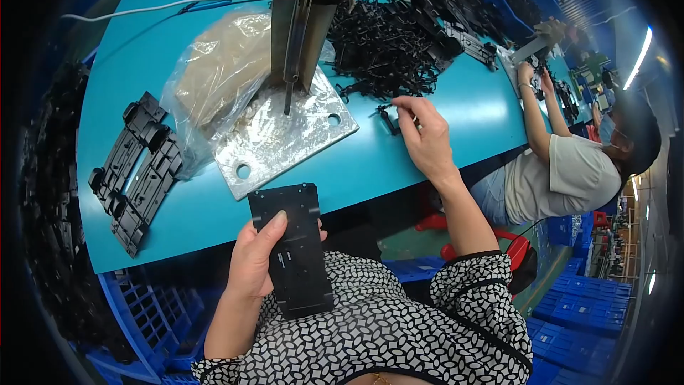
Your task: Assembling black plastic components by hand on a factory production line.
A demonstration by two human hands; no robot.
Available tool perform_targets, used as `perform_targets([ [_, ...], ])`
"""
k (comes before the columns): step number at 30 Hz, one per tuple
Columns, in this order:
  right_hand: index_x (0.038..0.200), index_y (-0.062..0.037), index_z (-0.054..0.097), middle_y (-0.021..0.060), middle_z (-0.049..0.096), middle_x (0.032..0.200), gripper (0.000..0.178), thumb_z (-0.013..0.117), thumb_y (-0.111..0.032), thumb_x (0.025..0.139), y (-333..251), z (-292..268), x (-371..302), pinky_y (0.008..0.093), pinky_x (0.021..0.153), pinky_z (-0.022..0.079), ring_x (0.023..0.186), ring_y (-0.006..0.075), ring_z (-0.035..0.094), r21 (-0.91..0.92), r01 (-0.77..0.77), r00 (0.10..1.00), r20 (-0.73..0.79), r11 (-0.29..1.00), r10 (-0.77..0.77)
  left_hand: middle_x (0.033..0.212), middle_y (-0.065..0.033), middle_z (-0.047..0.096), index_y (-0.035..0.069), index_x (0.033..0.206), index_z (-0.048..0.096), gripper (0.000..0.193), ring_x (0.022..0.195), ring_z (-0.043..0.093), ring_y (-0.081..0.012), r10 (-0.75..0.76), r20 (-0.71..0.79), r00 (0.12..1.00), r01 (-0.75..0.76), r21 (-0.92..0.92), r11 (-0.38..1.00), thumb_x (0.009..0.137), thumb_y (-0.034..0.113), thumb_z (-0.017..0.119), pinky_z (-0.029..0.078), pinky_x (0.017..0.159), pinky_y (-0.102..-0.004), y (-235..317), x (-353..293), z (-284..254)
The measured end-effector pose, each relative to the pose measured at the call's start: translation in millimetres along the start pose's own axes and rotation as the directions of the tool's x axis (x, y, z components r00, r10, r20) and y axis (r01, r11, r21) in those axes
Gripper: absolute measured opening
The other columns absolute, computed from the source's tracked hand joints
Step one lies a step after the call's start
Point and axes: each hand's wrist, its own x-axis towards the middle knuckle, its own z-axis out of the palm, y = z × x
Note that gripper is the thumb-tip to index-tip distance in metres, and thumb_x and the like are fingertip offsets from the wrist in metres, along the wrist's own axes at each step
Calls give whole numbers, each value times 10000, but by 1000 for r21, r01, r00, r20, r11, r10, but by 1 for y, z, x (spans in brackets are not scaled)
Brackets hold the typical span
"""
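Left hand (pixel 253 255) grips a black panel (pixel 303 271), right hand (pixel 427 141) pinches a small part (pixel 387 121); shiny blue worktop (pixel 203 217), crates (pixel 586 299) stacked off right.

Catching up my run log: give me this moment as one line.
left hand: holds black panel | right hand: at small black part, grip unclear | table: metal plate, heap of black parts

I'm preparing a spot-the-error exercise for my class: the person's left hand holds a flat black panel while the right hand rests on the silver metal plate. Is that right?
Not quite: the right hand is off the silver metal plate, to its right, fingertips at a small black part. The head view shows this.
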Motion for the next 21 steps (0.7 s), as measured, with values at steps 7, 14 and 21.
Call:
perform_targets([
  [7, 861, 7, 588, 135, 593, 761, 180, 642, -108, 732, -9, -1, -2, 342, 654, 452, 728, 268, 568, -203, 77, 994, 89, 976, -60, 1008, -189, 547, -68, 1115, 437, 338, 925, 584, -326, 39, -6, 999, -39, -32, 999, 887, 182, 446, 519, 750, -403, -3, 5, 11],
  [14, 859, 19, 607, 97, 587, 912, 144, 596, -107, 789, -27, -13, -8, 257, 747, 425, 828, 182, 551, 170, -231, 893, 427, 958, 140, 1020, -192, 538, -62, 1125, 420, 318, 947, 572, -353, 11, 14, 1000, -10, -39, 999, 902, 165, 414, 518, 760, -421, -7, 5, 7],
  [21, 845, 0, 620, 122, 548, 1000, 143, 647, -93, 739, -18, -1, -11, 328, 833, 398, 953, 252, 510, -1, 98, 958, 271, 995, -94, 992, -169, 562, -48, 1114, 442, 310, 926, 589, -279, 8, 53, 999, -5, -44, 999, 902, 178, 440, 522, 741, -362, -7, 2, 7],
])
